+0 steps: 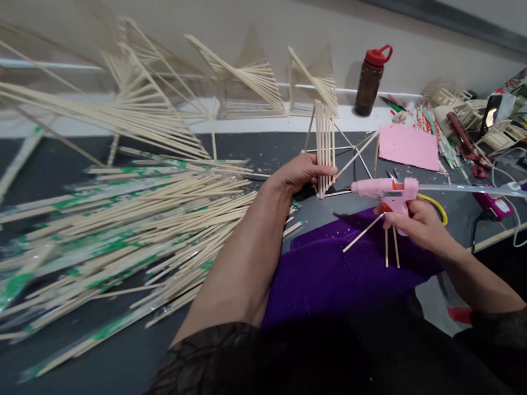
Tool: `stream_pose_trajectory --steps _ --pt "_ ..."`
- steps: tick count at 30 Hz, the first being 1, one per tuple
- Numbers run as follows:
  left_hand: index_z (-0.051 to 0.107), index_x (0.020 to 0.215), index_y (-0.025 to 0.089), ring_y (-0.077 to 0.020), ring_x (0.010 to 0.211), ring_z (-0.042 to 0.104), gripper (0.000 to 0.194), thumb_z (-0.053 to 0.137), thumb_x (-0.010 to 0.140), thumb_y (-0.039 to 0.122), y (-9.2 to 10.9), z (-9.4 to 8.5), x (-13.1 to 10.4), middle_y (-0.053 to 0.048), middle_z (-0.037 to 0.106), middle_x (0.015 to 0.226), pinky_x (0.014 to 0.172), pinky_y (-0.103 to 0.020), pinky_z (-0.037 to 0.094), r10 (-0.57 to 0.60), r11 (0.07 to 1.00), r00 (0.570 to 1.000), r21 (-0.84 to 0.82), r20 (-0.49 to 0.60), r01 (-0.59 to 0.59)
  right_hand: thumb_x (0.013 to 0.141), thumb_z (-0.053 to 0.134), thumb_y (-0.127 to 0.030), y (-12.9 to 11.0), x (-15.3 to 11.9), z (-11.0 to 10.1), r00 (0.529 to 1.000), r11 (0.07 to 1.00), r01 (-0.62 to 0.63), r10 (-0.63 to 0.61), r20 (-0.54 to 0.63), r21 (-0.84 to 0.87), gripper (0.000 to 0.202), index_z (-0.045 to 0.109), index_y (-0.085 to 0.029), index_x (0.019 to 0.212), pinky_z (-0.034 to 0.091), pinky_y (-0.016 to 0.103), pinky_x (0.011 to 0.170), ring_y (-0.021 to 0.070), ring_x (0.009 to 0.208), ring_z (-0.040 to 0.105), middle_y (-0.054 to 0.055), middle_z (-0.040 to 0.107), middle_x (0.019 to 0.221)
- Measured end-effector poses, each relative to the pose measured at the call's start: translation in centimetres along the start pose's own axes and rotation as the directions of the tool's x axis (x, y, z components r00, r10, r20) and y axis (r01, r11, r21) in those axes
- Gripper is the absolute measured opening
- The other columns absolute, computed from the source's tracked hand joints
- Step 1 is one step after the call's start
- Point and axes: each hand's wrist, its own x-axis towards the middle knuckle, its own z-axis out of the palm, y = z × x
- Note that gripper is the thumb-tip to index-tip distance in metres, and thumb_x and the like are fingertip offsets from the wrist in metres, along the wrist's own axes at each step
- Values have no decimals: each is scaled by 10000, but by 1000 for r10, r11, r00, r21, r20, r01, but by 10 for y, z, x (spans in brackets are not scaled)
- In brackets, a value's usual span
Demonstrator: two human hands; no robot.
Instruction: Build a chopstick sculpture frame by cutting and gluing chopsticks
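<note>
My left hand is closed around the lower part of a small frame of thin wooden sticks, several of them side by side. Thin struts of a stick structure spread to the right behind it. My right hand grips a pink glue gun, its nozzle pointing left toward the frame's lower end, a little apart from it. A clear glue stick runs out of the gun's back. A few short sticks poke down from under my right fingers. Purple cloth lies below both hands.
Wrapped wooden chopsticks cover the left of the grey table. Twisted stick structures stand along the wall. A red-capped bottle, a pink sheet, yellow-handled scissors, a purple device with a cord and clutter lie at right.
</note>
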Motion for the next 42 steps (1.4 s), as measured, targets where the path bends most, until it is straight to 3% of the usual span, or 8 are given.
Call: stream_pose_trajectory --steps 4,8,16,21,32,42 --pt "628 684 134 -102 502 536 223 763 583 281 0 1 0 -9 613 570 476 -221 368 5 1000 1000 -16 21 -5 869 571 -375 5 6 12 988 957 138 -153 -37 -255 265 642 -169 719 465 288 640 157 682 572 54 638 766" --pt "644 706 130 -109 541 569 199 755 606 262 -1 0 1 -23 645 619 498 -223 393 3 1000 1000 -24 9 -3 882 527 -377 5 10 19 983 928 138 -172 -67 -347 258 634 -169 772 412 276 554 141 579 504 28 580 679" --pt "652 676 132 -105 530 568 174 751 625 265 -3 -1 2 -31 647 616 478 -223 375 3 1000 1000 -24 4 -3 877 494 -411 10 15 27 985 918 86 -135 -103 -388 274 594 -171 789 411 295 583 171 618 527 42 572 690" --pt "658 700 126 -122 567 599 174 758 624 248 -5 -1 3 -40 663 633 556 -250 437 -11 998 1000 -62 14 12 875 495 -417 15 17 29 985 910 85 -140 -106 -406 265 547 -200 732 389 293 557 168 593 495 33 548 659" --pt "653 727 119 -127 560 614 175 754 622 217 -5 -1 2 -29 663 616 560 -245 454 -15 996 1000 -85 -4 14 872 485 -429 22 21 34 987 919 70 -121 -109 -389 257 574 -196 811 419 324 612 211 672 545 57 603 733" --pt "673 706 107 -119 562 597 167 752 631 234 -7 -3 5 -55 668 643 537 -239 437 -7 996 1000 -87 12 8 868 491 -427 24 23 35 980 915 86 -150 -133 -395 250 539 -209 756 416 308 595 178 616 514 32 579 699"
